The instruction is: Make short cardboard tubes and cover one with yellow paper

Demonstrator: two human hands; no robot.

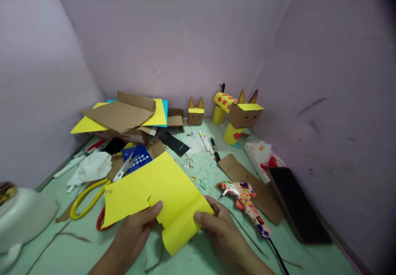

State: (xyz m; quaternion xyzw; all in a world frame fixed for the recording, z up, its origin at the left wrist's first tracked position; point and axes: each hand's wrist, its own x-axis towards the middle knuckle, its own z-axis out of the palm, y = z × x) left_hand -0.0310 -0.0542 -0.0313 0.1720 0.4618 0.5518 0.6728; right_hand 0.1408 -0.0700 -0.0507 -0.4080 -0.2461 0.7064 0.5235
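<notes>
Both hands hold a sheet of yellow paper (161, 180) above the table, with one end curled into a roll. My left hand (137, 223) pinches its near edge, thumb on top beside a small tear. At the rolled end, my right hand (221, 223) grips the right edge between thumb and fingers. Under and left of the sheet lie scissors with yellow handles (89, 202), and part of a red handle shows there too. A patterned hot glue gun (246, 202) rests on the table just right of my right hand.
Cardboard and coloured paper (123, 112) are piled at the back left. A spotted yellow animal figure with a cardboard head (246, 116) stands at the back right, near a small cardboard head (195, 117). A phone (298, 205) lies at right; a white pot (24, 217) stands at left.
</notes>
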